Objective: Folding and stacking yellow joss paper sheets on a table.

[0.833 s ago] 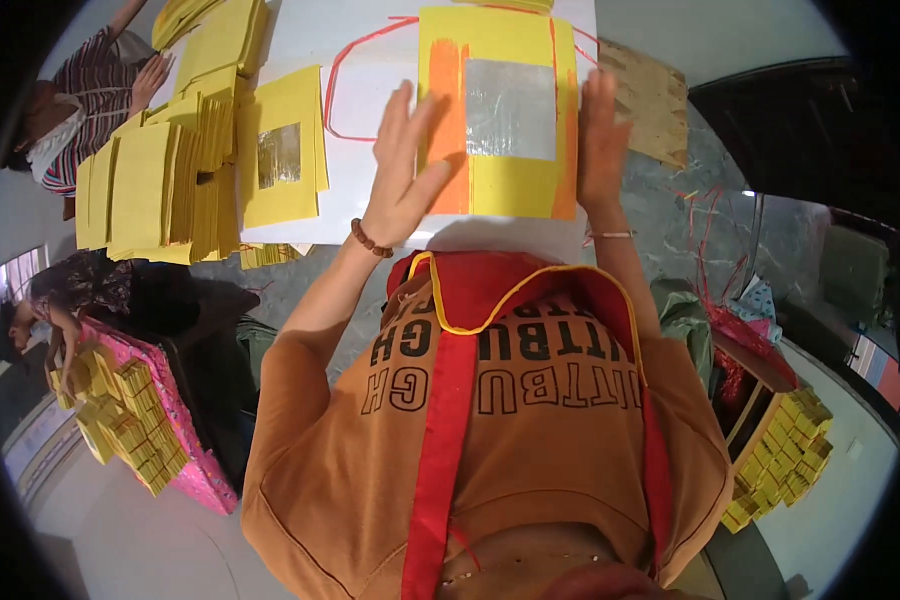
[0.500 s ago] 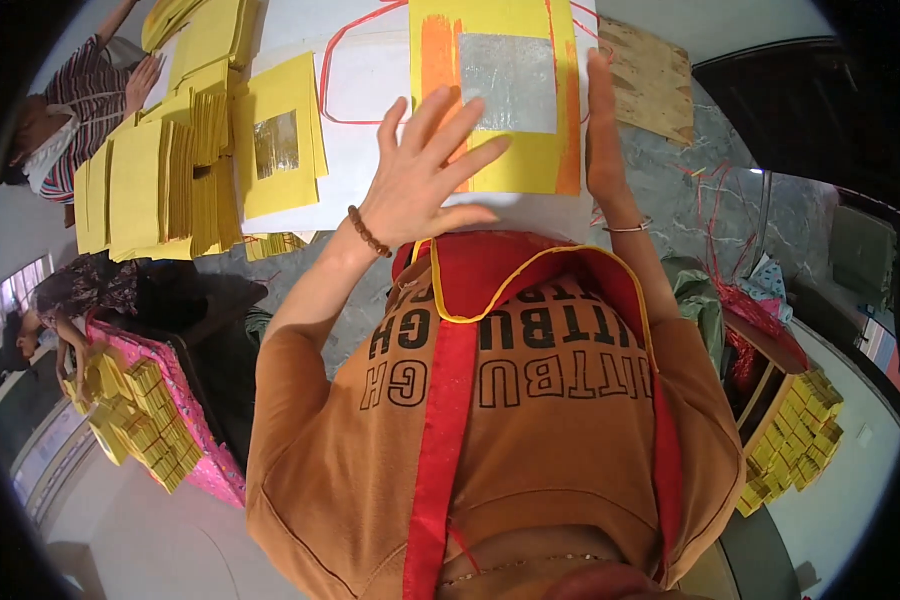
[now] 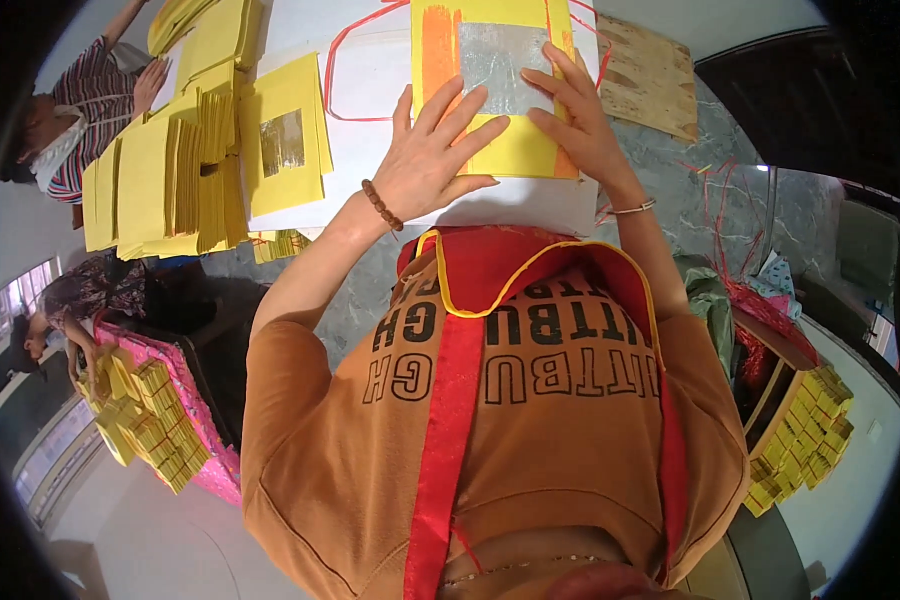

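Observation:
A yellow sheet of paper (image 3: 500,152), perhaps the top of a stack, lies on the white tabletop in front of me. It bears a silver foil square (image 3: 502,62) with orange bands at either side. Fingers spread, my left hand (image 3: 433,150) rests over its lower left corner. My right hand (image 3: 576,112) lies on its right side, fingertips on the foil, fingers apart. Neither hand grips anything. Red string (image 3: 335,62) loops on the table left of the paper, and more shows at its right edge.
Several piles of folded yellow paper (image 3: 142,190) stand at the table's left, next to a foil-marked yellow sheet (image 3: 295,180). One person (image 3: 90,120) sits beyond them; another (image 3: 95,290) works at a pink-covered table (image 3: 205,440). Bundled yellow stacks (image 3: 802,440) lie at right.
My right hand has moved left from beside the paper's right edge onto the foil. My left hand stays near the lower left corner, shifted slightly.

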`<state>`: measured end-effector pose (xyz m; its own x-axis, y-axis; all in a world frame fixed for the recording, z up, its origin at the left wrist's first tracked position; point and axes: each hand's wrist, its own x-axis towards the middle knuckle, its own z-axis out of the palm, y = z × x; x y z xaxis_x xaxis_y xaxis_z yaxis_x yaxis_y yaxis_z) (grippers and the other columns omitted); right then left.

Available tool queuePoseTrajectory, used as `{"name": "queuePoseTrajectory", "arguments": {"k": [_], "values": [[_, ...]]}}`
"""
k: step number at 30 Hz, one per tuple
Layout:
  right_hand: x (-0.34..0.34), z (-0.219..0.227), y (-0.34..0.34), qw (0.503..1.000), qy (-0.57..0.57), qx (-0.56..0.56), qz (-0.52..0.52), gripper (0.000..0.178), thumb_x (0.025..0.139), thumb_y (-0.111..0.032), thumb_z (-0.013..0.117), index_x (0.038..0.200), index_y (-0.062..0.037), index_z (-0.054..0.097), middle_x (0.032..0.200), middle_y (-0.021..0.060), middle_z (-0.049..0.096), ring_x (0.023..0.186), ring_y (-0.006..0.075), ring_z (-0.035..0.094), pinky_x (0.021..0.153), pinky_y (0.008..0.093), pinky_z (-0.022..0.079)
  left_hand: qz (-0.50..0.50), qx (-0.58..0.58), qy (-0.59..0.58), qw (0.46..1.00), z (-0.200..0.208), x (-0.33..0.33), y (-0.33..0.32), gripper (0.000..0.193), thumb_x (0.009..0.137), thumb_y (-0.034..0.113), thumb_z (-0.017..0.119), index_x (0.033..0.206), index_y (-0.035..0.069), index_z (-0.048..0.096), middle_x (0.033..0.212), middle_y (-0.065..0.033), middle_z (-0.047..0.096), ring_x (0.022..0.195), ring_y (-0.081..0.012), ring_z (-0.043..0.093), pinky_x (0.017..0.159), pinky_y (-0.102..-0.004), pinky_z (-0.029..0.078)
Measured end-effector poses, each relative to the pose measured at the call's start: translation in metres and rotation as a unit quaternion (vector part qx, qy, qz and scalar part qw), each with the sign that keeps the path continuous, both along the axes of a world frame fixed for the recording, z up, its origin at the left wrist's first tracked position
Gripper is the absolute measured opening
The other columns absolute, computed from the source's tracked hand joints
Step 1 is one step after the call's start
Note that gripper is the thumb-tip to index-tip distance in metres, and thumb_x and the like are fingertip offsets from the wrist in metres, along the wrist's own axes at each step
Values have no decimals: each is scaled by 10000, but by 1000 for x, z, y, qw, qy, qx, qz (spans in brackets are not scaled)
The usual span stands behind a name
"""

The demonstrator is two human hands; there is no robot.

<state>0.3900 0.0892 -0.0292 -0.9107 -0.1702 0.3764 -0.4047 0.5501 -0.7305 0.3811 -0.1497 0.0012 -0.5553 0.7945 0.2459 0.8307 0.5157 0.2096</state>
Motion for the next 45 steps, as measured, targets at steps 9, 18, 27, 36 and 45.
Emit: {"name": "queuePoseTrajectory", "arguments": {"k": [9,18,27,36,45], "values": [[-3,-3,4,999,11,-21,36,416,789,-243,639,1193,-162,576,1428,80,307,1363,317,150,1087,461,125,16,11,11,1000,-7,9,2,681,786,422,610,1374,187,360,1429,-164,274,1329,-319,250,1016,-600,185],[25,13,6,981,60,168,72,329,780,-274,657,1087,-159,623,1312,17,479,1296,281,320,1051,409,242,18,-10,-8,1000,-3,10,-4,671,802,434,590,1381,197,348,1442,-146,262,1337,-306,237,1022,-582,161],[25,23,10,986,-20,70,151,470,716,-306,716,1148,-169,591,1345,6,448,1323,288,267,1070,431,249,-14,46,-50,998,11,-14,-20,556,779,534,580,1214,188,554,1325,-91,433,1261,-274,329,987,-503,219],[25,25,11,977,4,146,154,593,680,-396,728,1207,-194,548,1391,16,385,1335,297,240,1076,444,226,-11,48,-23,999,13,-21,-30,511,833,508,530,1238,196,540,1379,-124,373,1282,-297,297,1015,-508,199],[27,1,-3,997,27,-64,37,615,817,-374,543,1352,-109,394,1470,122,222,1387,274,92,1106,432,78,228,429,-505,714,-16,-8,-1,788,919,575,246,1427,1,64,1488,-207,57,1383,-283,100,1108,-365,140]]}}
